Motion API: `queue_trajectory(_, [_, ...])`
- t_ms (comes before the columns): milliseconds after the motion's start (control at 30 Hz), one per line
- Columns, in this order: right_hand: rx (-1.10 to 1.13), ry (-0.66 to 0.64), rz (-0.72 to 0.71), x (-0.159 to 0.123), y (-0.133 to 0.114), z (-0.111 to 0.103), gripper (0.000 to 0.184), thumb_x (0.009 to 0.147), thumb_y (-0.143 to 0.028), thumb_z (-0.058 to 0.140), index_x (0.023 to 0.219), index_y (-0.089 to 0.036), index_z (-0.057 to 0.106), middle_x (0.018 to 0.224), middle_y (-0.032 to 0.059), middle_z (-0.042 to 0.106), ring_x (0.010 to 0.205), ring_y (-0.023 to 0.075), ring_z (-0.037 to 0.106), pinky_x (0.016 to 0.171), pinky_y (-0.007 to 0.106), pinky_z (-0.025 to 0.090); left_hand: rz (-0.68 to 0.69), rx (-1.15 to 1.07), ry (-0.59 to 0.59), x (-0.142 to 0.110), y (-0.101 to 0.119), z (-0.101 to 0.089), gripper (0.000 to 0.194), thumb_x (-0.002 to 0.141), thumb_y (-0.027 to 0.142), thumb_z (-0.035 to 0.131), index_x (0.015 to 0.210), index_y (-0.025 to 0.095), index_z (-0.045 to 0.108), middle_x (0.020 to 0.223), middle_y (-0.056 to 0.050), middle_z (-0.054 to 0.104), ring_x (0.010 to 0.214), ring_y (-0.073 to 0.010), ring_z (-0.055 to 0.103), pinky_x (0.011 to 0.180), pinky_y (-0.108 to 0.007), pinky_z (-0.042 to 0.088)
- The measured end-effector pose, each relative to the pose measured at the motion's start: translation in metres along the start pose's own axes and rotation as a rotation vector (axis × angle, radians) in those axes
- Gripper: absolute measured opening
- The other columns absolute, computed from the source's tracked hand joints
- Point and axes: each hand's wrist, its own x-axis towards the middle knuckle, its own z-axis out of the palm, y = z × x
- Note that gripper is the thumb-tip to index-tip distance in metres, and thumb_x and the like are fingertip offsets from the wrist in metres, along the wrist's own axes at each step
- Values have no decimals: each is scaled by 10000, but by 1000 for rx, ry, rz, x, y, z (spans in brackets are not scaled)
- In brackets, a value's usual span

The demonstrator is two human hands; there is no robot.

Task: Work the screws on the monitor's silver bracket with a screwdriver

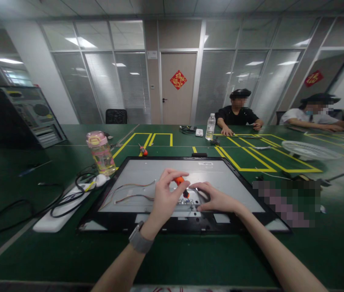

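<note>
An upright screwdriver with an orange and black handle (pixel 185 194) is gripped in the fingers of my left hand (pixel 168 192), its lower end over a small metal bracket (pixel 192 205). My right hand (pixel 216 197) rests at the bracket's right side, thumb and forefinger on either side of it, seemingly steadying it. The bracket sits near the front edge of a flat screen panel (pixel 235 186) with a grey back and black frame. Thin wires (pixel 135 197) run over the panel's left half. Where the screwdriver's tip meets the bracket is too small to make out.
Left of the panel are a pink-lidded bottle (pixel 101 154), a white power strip (pixel 64 209) with black cable, and a computer case (pixel 35 117). Beyond the panel lies another small red-orange tool (pixel 143 151). A water bottle (pixel 210 126) stands near a seated person (pixel 239 115).
</note>
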Motion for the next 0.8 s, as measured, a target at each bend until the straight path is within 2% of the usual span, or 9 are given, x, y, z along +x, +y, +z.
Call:
queue_trajectory(67, [2,-3,6,0,-1,0,731,674,-378,783,1330,-255,485,1272,69,486,1222,273,437,1100,435,327,34,68,36,-2,1,0,180,871,228,618,1015,228,726,959,-46,576,901,-173,586,841,-299,465])
queue_trajectory(167, [-4,-5,4,-1,-3,-1,719,679,-389,781,1325,-266,490,1268,66,495,1227,279,435,1105,449,322,52,73,-7,-4,4,1,289,957,221,463,1157,226,671,1095,-76,591,992,-186,581,875,-313,458])
queue_trajectory(233, [-4,-4,2,-1,-3,-1,726,681,-403,781,1330,-269,483,1272,66,492,1231,281,432,1107,452,321,73,90,-8,-5,6,2,260,940,221,508,1140,225,674,992,-56,610,917,-178,591,836,-308,468])
queue_trajectory(333, [-2,-7,10,-1,-2,-1,742,680,-406,782,1339,-266,472,1282,68,480,1233,277,430,1107,447,323,121,159,60,-5,7,3,174,866,218,628,1011,233,723,872,-21,552,828,-163,571,797,-293,468])
queue_trajectory(467, [-4,-10,8,-1,-4,-1,729,677,-397,782,1330,-267,484,1275,64,493,1235,281,426,1109,452,317,90,102,1,-4,7,1,281,944,208,477,1124,245,690,1060,-64,565,954,-179,574,853,-309,458])
queue_trajectory(533, [-6,-10,7,-1,-5,-1,727,677,-398,780,1329,-268,486,1276,65,497,1237,284,425,1110,455,315,68,75,-20,-4,5,1,291,954,213,464,1156,240,672,1014,-60,584,930,-179,577,834,-307,461])
queue_trajectory(600, [-5,-10,11,-1,-6,-1,730,675,-393,779,1331,-270,484,1273,64,496,1236,282,428,1108,451,321,77,100,8,-4,3,1,225,916,232,558,1091,235,699,884,-30,562,850,-170,567,807,-297,459])
queue_trajectory(667, [-4,-8,15,-1,-6,-1,730,672,-389,781,1329,-274,485,1270,62,496,1235,280,430,1104,448,328,91,125,32,-4,2,1,189,881,238,611,1037,239,718,858,-17,526,840,-167,553,809,-294,455])
queue_trajectory(800, [-3,-8,14,-1,-5,-1,737,675,-367,784,1337,-258,480,1268,68,497,1236,278,426,1105,444,327,60,87,-7,-5,5,1,295,938,215,473,1154,248,671,962,-41,540,892,-174,555,816,-301,460])
